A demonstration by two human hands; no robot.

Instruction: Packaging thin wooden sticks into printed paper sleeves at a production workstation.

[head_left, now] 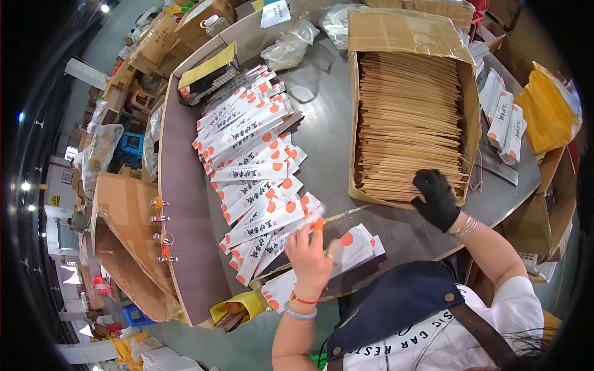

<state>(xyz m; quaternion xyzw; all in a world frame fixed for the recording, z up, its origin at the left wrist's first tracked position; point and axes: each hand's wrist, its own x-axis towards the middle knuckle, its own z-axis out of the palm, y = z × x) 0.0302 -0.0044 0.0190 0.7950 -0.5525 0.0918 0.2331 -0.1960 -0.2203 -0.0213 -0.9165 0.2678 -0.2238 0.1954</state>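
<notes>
Over one carton (402,31) of many sticks (408,117), right hand (437,201) spread free fingers; to its left, left hand (310,263) had unclear grasp.

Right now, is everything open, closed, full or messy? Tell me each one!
Cardboard box: open, filled
Thin sticks: lined up in the box
White paper sleeves: spread out, overlapping
Yellow pouch: open, things inside
Left hand: ungloved, partly blurred
Right hand: black-gloved, thumb apart, at the sticks

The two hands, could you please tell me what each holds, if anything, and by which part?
It cannot be told: the left hand is blurred beside the white packets, and the black-gloved right hand is at the wooden sticks, any grip hidden.
</notes>
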